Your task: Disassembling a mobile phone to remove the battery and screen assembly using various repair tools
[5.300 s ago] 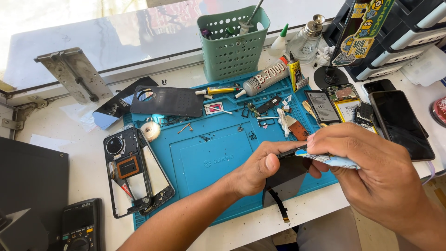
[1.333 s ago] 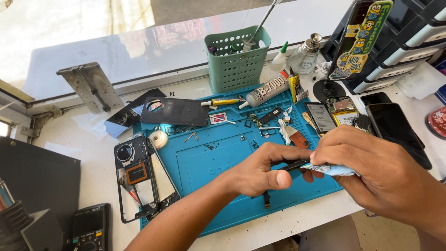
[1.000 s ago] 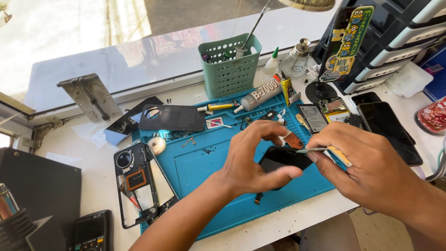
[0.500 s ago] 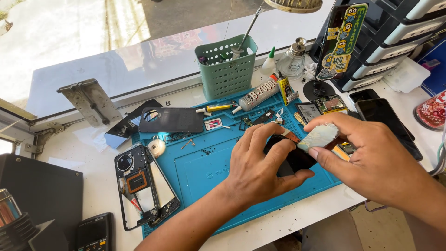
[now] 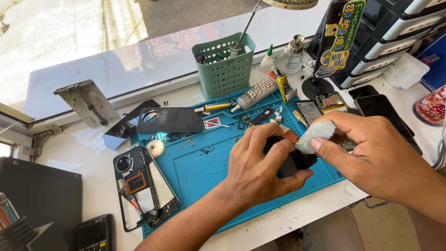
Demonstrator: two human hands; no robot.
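I am viewing the bench from above: my left hand (image 5: 262, 162) is curling closed around a small flat black phone part (image 5: 297, 160), thumb beneath and fingers over its top, holding it just above the right half of the blue silicone work mat (image 5: 204, 167). My right hand (image 5: 371, 158) is pinching a pale, crumpled cleaning wad (image 5: 316, 132) between thumb and forefinger, pressing it against the upper right edge of that black part. I am judging the step in hand to be wiping or rubbing the part's surface; continuing it is calling for a steady left grip and short strokes of the wad kept on the part. Open room is lying on the mat to the left of my hands, between them and the stripped black phone frame (image 5: 141, 188) resting on the mat's near left corner. Far of my hands, clutter is crowding in: a grey glue tube (image 5: 258, 93), a green perforated plastic basket (image 5: 225, 69) and small loose parts. To the right, two dark phones (image 5: 381, 109) are lying near the table edge, limiting sideways movement.
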